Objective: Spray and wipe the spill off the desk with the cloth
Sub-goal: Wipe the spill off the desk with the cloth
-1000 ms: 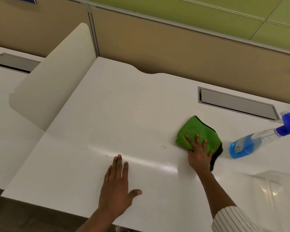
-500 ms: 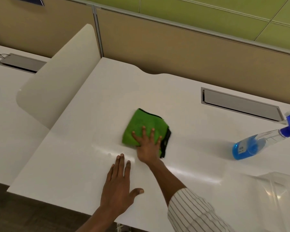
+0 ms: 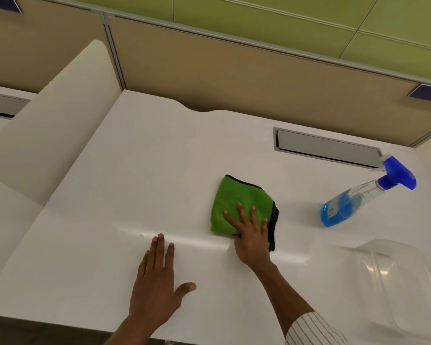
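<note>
fingers (image 3: 241,212): right hand's spread flat on cloth (image 3: 237,207); left hand (image 3: 157,282) splayed on desk (image 3: 159,158) | step: wiping | tip: press evenly, overlap strokes | bottle (image 3: 353,197) right of cloth

We see the right hand (image 3: 251,235) and green cloth (image 3: 237,205) swept back rightward across the counter (image 3: 159,158), nearer the spray bottle (image 3: 353,200).
</note>
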